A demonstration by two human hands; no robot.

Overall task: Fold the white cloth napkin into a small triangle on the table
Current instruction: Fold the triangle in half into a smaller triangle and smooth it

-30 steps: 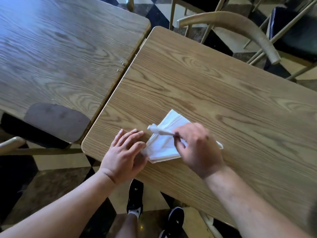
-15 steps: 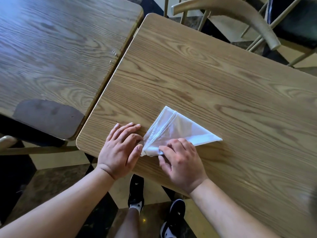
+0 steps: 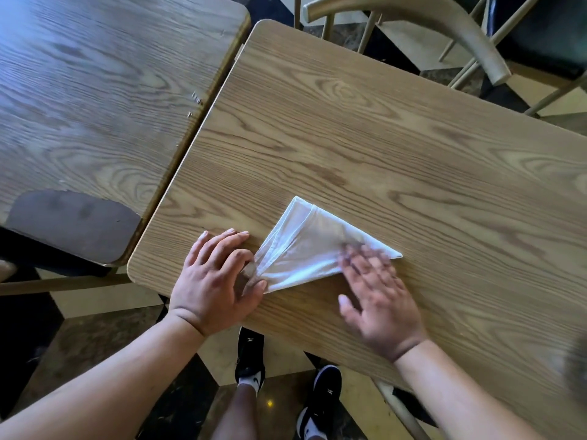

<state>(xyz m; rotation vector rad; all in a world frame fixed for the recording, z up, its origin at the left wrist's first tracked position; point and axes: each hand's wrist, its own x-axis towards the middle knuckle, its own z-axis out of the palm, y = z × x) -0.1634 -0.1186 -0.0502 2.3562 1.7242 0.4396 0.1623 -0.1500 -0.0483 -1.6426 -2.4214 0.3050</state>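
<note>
We see the white cloth napkin [image 3: 305, 249] lying as a flat triangle on the wooden table [image 3: 381, 138], just below the centre of the frame. Our left hand [image 3: 216, 274] lies flat with fingers spread, its thumb on the napkin's lower-left corner. Our right hand [image 3: 378, 296], blurred, is spread open, palm down, fingers over the napkin's right tip.
</note>
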